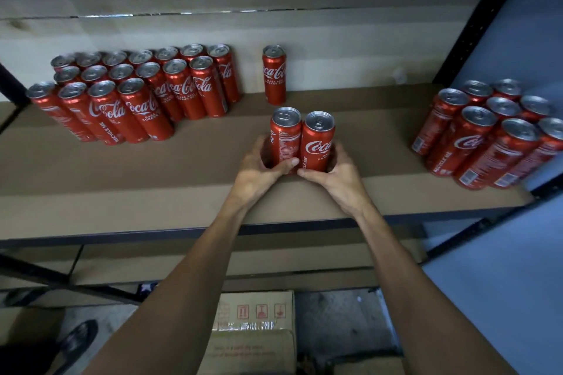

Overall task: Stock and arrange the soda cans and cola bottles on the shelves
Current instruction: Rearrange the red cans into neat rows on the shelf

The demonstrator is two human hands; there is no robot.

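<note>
Shelf [152,186], middle: left hand [259,169] gripping left can [285,138], right hand [339,175] gripping right can [318,144]; both upright, touching. Lone can [274,74] farther back.

cans [318,143]: glossy red painted metal, tops [319,122] bare silver. shelf board [152,179]: matt brown, smooth, fibreboard look. back panel [335,30]: pale wood, visible grain. frame [475,39]: dark matt metal. box [256,329]: plain matt cardboard. floor [341,320]: rough grey concrete.

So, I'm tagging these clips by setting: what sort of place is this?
Likely a shop stockroom: bare metal-framed shelving holding blocks of cola cans, a shipping carton on the floor below.
</note>
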